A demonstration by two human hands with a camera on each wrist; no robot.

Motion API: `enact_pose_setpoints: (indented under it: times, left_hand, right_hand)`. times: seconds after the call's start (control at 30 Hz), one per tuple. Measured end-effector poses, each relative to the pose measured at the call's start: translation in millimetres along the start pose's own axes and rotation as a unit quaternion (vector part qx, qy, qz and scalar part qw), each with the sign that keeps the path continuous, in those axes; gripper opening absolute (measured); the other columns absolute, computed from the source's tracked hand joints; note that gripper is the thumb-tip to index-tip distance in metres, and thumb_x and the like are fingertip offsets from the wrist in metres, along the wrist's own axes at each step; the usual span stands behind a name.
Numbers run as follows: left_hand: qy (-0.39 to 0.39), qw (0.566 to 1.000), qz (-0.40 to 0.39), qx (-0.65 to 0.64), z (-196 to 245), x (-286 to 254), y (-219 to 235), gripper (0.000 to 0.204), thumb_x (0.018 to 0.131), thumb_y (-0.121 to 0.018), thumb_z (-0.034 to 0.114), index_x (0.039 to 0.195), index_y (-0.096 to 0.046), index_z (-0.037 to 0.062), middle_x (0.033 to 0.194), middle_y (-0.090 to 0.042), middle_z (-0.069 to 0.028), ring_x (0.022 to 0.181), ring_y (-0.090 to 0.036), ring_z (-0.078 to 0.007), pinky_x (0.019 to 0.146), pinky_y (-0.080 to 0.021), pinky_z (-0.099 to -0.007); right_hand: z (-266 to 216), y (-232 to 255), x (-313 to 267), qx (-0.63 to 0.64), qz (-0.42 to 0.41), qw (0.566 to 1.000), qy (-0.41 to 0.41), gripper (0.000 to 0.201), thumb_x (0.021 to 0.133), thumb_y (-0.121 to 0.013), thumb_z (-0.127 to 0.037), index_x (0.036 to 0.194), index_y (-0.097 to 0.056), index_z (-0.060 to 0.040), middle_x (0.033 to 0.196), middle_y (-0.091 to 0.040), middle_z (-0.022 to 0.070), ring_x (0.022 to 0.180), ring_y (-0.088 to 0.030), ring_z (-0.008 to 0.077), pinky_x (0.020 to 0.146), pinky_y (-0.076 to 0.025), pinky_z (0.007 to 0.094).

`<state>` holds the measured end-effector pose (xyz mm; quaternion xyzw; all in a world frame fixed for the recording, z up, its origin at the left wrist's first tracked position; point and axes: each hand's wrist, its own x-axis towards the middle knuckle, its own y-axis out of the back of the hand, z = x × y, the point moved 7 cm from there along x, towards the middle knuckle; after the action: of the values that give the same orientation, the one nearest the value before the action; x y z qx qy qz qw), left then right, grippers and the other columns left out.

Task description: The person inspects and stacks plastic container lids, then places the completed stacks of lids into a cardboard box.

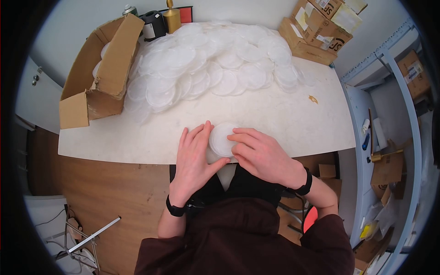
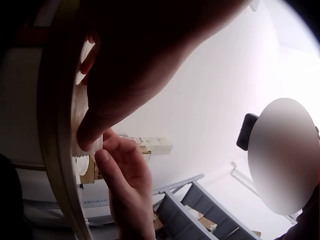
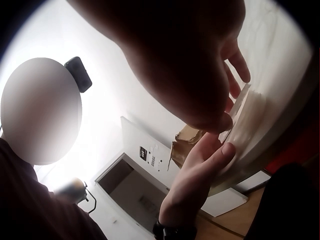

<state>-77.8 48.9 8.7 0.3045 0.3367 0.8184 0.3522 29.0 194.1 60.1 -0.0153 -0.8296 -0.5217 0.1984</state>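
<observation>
A small stack of round, translucent white plastic lids (image 1: 221,141) lies at the table's front edge, between both hands. Along its left side rests my left hand (image 1: 194,151), fingers straight and spread, its thumb reaching across the near rim. From the right, my right hand (image 1: 262,155) holds the top lid (image 3: 243,106) by its edge between thumb and fingers. In the right wrist view that lid tilts a little above the others in the stack (image 3: 256,114). Part of the stack's right side is hidden under the right fingers.
A large heap of similar lids (image 1: 183,59) spreads over the back of the white table (image 1: 284,119). An open cardboard box (image 1: 112,71) lies at left, with stacked cartons (image 1: 316,34) at back right. Blue-grey shelving (image 1: 398,91) stands beyond the right edge.
</observation>
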Motion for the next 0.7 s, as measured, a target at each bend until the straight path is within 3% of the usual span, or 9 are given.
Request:
enact_pose_setpoints:
  times: [0.27,0.37,0.47,0.53,0.57,0.63,0.67,0.7]
  left_hand:
    - [-0.009,1.0,0.0,0.011,2,0,1,0.103,0.086,-0.097,0.038,0.167,-0.05,-0.004,0.157,-0.065,-0.0198,0.157,-0.05,-0.0383,0.137,-0.029,-0.0621]
    - [-0.011,1.0,-0.006,0.017,5,1,1,0.101,0.085,-0.097,0.038,0.166,-0.053,-0.0019,0.156,-0.065,-0.0188,0.156,-0.051,-0.0383,0.137,-0.029,-0.0625]
    - [-0.012,1.0,-0.001,0.014,3,-2,-1,0.101,0.084,-0.098,0.037,0.166,-0.053,-0.0008,0.155,-0.066,-0.018,0.155,-0.053,-0.0385,0.137,-0.028,-0.0629]
    - [-0.011,1.0,0.007,0.012,2,-4,3,0.102,0.084,-0.099,0.037,0.167,-0.052,-0.0005,0.155,-0.066,-0.0179,0.154,-0.054,-0.0389,0.138,-0.027,-0.0631]
    - [-0.01,1.0,0.013,-0.012,3,-5,5,0.103,0.083,-0.1,0.034,0.168,-0.051,0.0004,0.156,-0.064,-0.0185,0.153,-0.055,-0.0387,0.135,-0.032,-0.0625]
    - [-0.006,0.999,0.019,-0.035,7,-7,9,0.105,0.083,-0.1,0.032,0.169,-0.05,0.0014,0.156,-0.063,-0.0191,0.152,-0.056,-0.0385,0.133,-0.037,-0.0619]
    - [0.009,0.992,0.022,-0.123,9,-9,11,0.106,0.082,-0.101,0.03,0.17,-0.048,0.0024,0.158,-0.061,-0.0199,0.151,-0.057,-0.0382,0.128,-0.044,-0.06]
    - [0.023,0.977,0.025,-0.211,10,-11,10,0.108,0.082,-0.102,0.027,0.171,-0.047,0.0035,0.159,-0.059,-0.0207,0.15,-0.058,-0.0379,0.124,-0.05,-0.0581]
  right_hand:
    - [2,-13,-2,0.001,-0.003,1.0,0.007,0.023,0.092,-0.085,-0.008,0.11,-0.071,-0.0066,0.14,-0.073,0.0113,0.139,-0.067,0.0344,0.108,-0.061,0.0459]
    - [1,-16,-5,0.022,0.004,1.0,0.006,0.028,0.089,-0.084,-0.008,0.112,-0.069,-0.006,0.139,-0.071,0.0147,0.14,-0.064,0.0386,0.112,-0.059,0.0475]
    - [-2,-18,-8,0.027,0.024,0.999,-0.01,0.028,0.088,-0.083,-0.005,0.112,-0.069,-0.0059,0.141,-0.07,0.0153,0.142,-0.063,0.0406,0.114,-0.058,0.0496]
    - [2,-22,-17,0.044,0.053,0.995,-0.073,0.028,0.091,-0.082,-0.003,0.115,-0.068,-0.0053,0.147,-0.069,0.0165,0.147,-0.06,0.0429,0.114,-0.058,0.051]
    - [-3,-25,-20,0.051,0.052,0.995,-0.069,0.028,0.091,-0.082,-0.003,0.115,-0.068,-0.0053,0.147,-0.069,0.0165,0.147,-0.06,0.0429,0.114,-0.058,0.051]
    - [2,-25,-32,0.155,0.106,0.971,-0.147,0.03,0.094,-0.083,0.001,0.119,-0.066,-0.0044,0.153,-0.067,0.0185,0.148,-0.06,0.043,0.116,-0.057,0.0491]
    - [-3,-33,-38,0.16,0.103,0.97,-0.149,0.03,0.094,-0.083,0.001,0.119,-0.066,-0.0044,0.153,-0.067,0.0185,0.148,-0.06,0.043,0.116,-0.057,0.0491]
    - [0,-43,-48,0.261,0.133,0.939,-0.181,0.031,0.096,-0.082,0.001,0.122,-0.065,-0.0044,0.155,-0.066,0.0193,0.149,-0.061,0.04,0.117,-0.056,0.0475]
